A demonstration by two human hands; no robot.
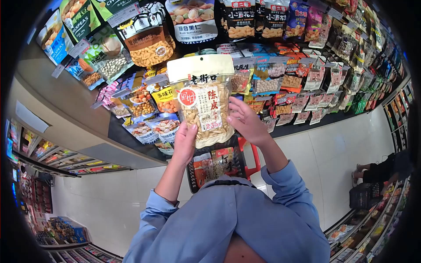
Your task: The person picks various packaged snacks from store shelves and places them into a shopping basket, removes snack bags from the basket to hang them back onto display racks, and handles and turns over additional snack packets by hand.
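Note:
A clear bag of peanuts (205, 98) with a cream top and a white label in red print is held up in front of the snack rack. My left hand (185, 142) grips its lower left corner. My right hand (245, 120) holds its right edge, fingers spread along the side. Below the hands a dark shopping basket (234, 164) with red handles holds a snack packet (217, 162).
Hanging snack bags (149, 44) fill the rack (307, 74) ahead, with price tags on the hooks. More shelves (57, 153) run along the left. Another person's feet (364, 168) and a basket (366, 195) are at the right on the white tiled floor (342, 144).

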